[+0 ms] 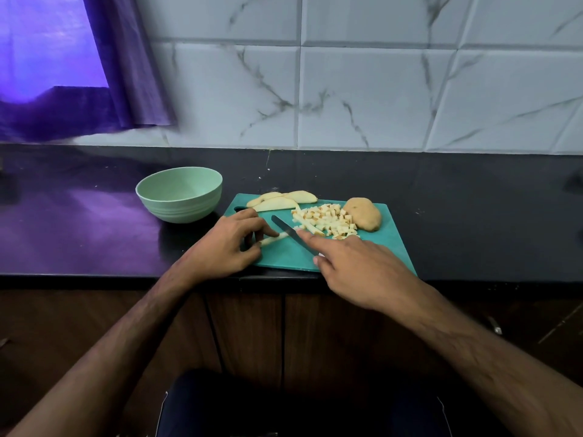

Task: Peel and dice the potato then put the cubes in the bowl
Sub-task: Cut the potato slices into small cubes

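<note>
Board (284, 250) with one bowl (179, 194) beside, three slices (277, 201), left grip (227, 244) pinching one strip (273, 239), right grip (353, 266) holding one knife (288, 230).

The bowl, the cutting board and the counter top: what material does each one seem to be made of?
The bowl looks like matte plastic or a fibre composite: pale green, dull, with moulded ridges near its base; ceramic cannot be excluded. The cutting board seems thin teal plastic, flat and even in colour, with a handle slot. The counter top looks like polished dark stone, since it mirrors the purple light.
</note>
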`<state>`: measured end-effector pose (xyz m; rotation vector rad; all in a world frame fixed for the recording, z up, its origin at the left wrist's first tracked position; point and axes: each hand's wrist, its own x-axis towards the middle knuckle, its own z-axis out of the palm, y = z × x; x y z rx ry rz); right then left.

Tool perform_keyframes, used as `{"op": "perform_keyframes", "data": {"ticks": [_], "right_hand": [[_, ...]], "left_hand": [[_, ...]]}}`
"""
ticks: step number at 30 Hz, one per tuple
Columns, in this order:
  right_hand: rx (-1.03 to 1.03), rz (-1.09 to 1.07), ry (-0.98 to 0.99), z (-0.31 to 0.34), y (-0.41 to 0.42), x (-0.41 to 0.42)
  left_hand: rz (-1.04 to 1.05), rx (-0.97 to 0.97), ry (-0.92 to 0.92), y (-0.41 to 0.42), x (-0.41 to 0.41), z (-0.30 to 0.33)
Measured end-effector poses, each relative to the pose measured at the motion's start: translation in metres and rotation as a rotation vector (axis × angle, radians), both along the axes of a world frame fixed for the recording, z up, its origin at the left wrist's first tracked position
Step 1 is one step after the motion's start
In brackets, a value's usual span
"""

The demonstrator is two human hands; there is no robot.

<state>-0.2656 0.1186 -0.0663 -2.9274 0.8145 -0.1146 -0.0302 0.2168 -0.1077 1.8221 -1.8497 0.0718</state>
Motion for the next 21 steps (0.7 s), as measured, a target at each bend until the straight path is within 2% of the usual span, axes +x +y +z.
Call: {"op": "perform_keyframes", "data": {"ticks": [21], "right_hand": [[-0.012,0.021,-0.001,-0.007,0.013,-0.003]], "left_hand": [[0.002,-0.083,-0.007,-0.001,0.006,-0.005]]}}
